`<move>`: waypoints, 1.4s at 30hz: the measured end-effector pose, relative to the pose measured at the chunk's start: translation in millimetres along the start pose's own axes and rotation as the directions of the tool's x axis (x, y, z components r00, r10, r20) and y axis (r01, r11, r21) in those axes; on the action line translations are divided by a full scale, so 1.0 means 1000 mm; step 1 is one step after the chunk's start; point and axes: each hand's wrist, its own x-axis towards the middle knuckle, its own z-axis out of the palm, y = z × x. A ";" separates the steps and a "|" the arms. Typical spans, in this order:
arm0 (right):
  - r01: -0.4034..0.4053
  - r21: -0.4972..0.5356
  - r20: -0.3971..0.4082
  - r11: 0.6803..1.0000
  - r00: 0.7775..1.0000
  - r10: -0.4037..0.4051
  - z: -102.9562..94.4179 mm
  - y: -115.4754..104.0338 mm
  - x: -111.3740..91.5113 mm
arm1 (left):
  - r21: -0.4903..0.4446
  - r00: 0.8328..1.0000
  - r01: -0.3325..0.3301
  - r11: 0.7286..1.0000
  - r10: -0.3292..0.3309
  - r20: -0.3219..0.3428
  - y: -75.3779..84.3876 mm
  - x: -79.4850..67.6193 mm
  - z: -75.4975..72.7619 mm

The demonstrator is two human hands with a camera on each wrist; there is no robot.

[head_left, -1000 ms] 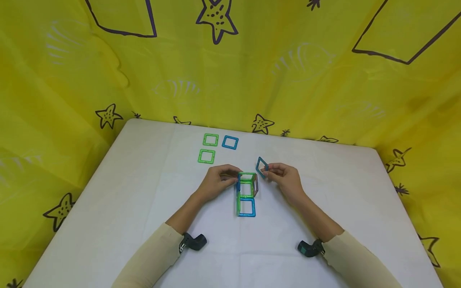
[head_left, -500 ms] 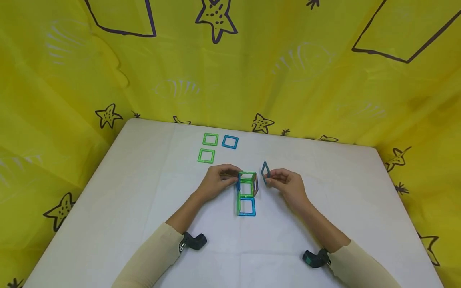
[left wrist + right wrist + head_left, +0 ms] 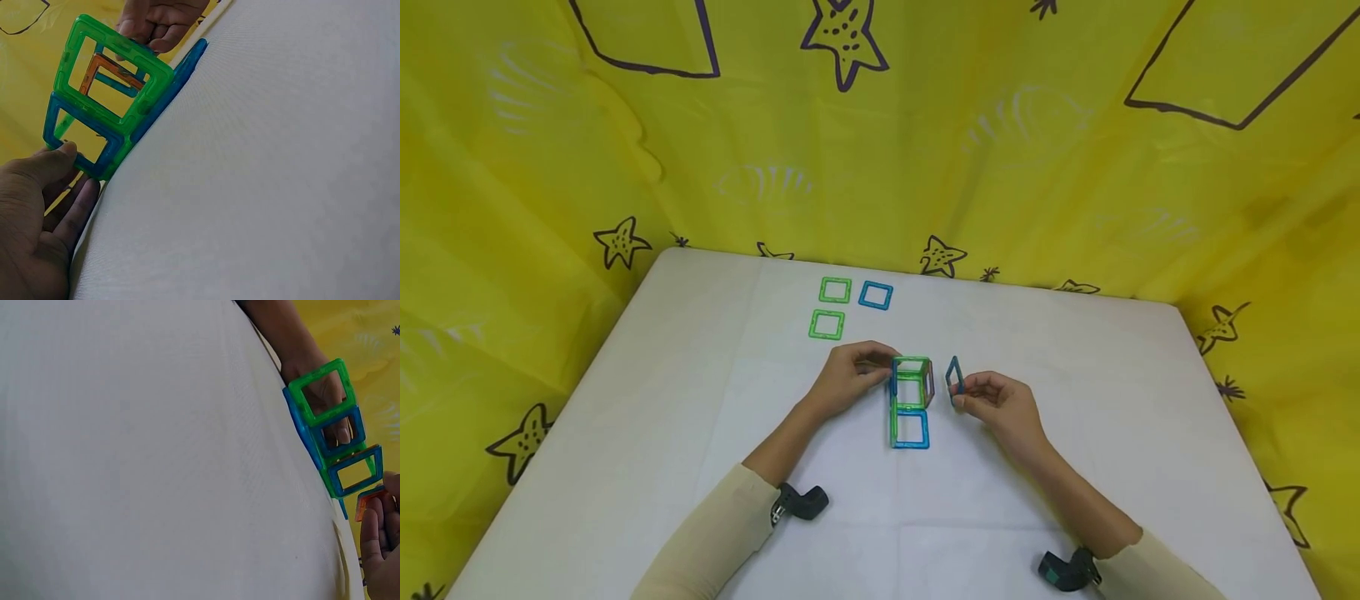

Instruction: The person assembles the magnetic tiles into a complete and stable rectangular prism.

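Note:
A small structure of square magnetic tiles (image 3: 912, 407) stands on the white table, with green, blue and orange-brown open frames. At its far end the green and blue tiles form a box; a blue tile (image 3: 913, 445) lies flat at its near end. My left hand (image 3: 847, 377) holds the box's left side, its thumb over a blue tile (image 3: 110, 153) in the left wrist view. Just right of the box, my right hand (image 3: 1003, 408) pinches a loose blue magnetic tile (image 3: 958, 372) upright between thumb and fingers, with a narrow gap to the orange-brown side.
Farther back on the table (image 3: 1037, 342) lie two green tiles, one (image 3: 835, 300) behind the other (image 3: 827, 336), and a blue tile (image 3: 876, 307) beside them. A yellow patterned curtain (image 3: 880, 167) hangs behind the table's far edge.
My right hand has come nearer to me with the blue tile, which has turned more edge-on. The left hand and the structure stay in place.

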 end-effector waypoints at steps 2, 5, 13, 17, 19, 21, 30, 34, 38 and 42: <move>-0.003 0.002 0.003 1.000 1.000 0.003 0.001 0.000 -0.003 | 0.001 1.000 0.007 1.000 -0.007 0.000 0.000 -0.001 0.000; 0.002 0.004 0.012 1.000 1.000 -0.002 0.002 -0.002 -0.008 | 0.005 1.000 0.015 1.000 -0.015 0.002 0.000 -0.001 0.000; 0.001 0.031 0.028 1.000 1.000 -0.002 0.008 -0.002 -0.020 | 0.010 1.000 0.007 1.000 -0.007 0.001 0.000 -0.001 0.000; 0.005 0.040 0.031 0.999 1.000 -0.006 0.010 -0.002 -0.027 | 0.009 1.000 0.006 1.000 -0.006 -0.001 0.000 -0.001 -0.001; 0.004 0.031 0.026 0.999 1.000 -0.005 0.011 -0.001 -0.029 | 0.006 1.000 0.006 1.000 -0.006 -0.001 0.000 -0.001 -0.002; 0.000 0.027 0.025 1.000 1.000 -0.001 0.012 0.000 -0.032 | 0.000 1.000 0.005 1.000 -0.005 -0.001 0.000 -0.001 -0.002; -0.031 0.071 0.044 0.997 0.999 0.028 0.018 0.004 -0.045 | -0.006 1.000 -0.001 1.000 0.001 -0.001 0.000 0.000 0.000; -0.038 0.076 0.052 0.996 0.998 0.034 0.021 0.005 -0.048 | -0.012 1.000 -0.005 1.000 0.005 -0.001 -0.001 0.000 0.000; -0.040 0.085 0.056 0.996 0.998 0.035 0.023 0.007 -0.050 | -0.014 1.000 -0.007 1.000 0.007 0.001 -0.001 0.000 0.000; -0.026 0.098 0.068 0.995 0.997 0.019 0.026 0.008 -0.051 | -0.012 1.000 -0.007 1.000 0.008 0.001 0.000 0.000 0.000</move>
